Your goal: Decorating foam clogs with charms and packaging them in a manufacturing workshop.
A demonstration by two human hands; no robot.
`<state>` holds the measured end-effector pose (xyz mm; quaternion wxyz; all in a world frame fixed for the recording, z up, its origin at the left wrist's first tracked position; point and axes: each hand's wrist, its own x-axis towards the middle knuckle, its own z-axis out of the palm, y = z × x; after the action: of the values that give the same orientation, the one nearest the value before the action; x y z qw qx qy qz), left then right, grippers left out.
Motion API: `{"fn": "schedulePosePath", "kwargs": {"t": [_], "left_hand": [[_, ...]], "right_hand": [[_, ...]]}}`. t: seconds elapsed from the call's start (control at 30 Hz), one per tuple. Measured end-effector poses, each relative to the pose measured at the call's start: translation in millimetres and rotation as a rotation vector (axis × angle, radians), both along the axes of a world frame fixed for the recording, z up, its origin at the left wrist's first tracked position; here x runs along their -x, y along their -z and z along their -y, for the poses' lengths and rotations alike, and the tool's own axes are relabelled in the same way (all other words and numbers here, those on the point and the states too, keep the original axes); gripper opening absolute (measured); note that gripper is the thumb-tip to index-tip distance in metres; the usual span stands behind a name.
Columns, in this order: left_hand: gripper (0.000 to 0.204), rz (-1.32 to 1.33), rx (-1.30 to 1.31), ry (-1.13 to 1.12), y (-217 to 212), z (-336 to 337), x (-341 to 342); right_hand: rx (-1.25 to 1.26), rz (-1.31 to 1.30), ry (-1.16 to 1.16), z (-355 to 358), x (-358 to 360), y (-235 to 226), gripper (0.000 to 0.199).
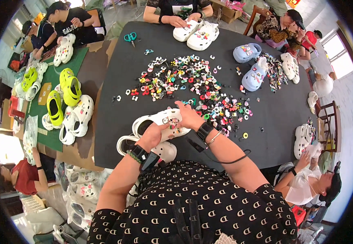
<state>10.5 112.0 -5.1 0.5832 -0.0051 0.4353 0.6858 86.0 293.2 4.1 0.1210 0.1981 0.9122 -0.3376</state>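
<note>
On my feed the white clog (162, 116) sits near centre, toward nine o'clock, long axis nearly level, toe pointing to three; I have the left hand (150, 137) clamped on its near side, the right hand (190, 118) touching its toe, though I can't tell whether those fingers pinch anything; smooth, rounded, rubbery-looking, it overlaps its mate (167, 151) at six o'clock, while small glossy, knobbly charms (188, 75) heap at one o'clock on the matte dark table (113, 118)

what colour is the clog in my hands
The clog is white with colourful charms, head view.
</note>
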Motion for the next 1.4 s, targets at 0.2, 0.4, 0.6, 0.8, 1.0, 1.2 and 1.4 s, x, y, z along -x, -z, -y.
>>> {"fn": "schedulePosePath", "kwargs": {"t": [0.2, 0.4, 0.6, 0.8, 1.0, 1.2, 1.4], "left_hand": [[0.033, -0.09, -0.003, 0.056, -6, -2, -1], [0.037, -0.044, 0.0, 0.051, -6, -5, 1], [0.037, -0.058, -0.044, 0.011, -5, 1, 1], [0.036, -0.079, -0.017, 0.025, -6, -3, 1], [0.036, -0.043, -0.046, 0.029, 0, 0, 3], [0.032, -0.002, 0.009, -0.037, -10, -6, -2], [0.037, -0.007, -0.034, -0.009, 3, 3, -1]], "right_hand": [[-0.146, 0.067, 0.074, 14, -1, -16, 0.098], [0.145, -0.164, 0.152, -11, -16, 23, 0.095], [-0.007, -0.41, 0.135, 21, -42, 12, 0.024], [-0.057, -0.529, 0.144, 21, -48, 18, 0.018], [0.157, -0.379, 0.08, -2, -33, 13, 0.026], [0.658, -0.193, 0.307, -12, -28, 24, 0.078], [0.619, -0.134, 0.337, 2, -26, 14, 0.086]]}}
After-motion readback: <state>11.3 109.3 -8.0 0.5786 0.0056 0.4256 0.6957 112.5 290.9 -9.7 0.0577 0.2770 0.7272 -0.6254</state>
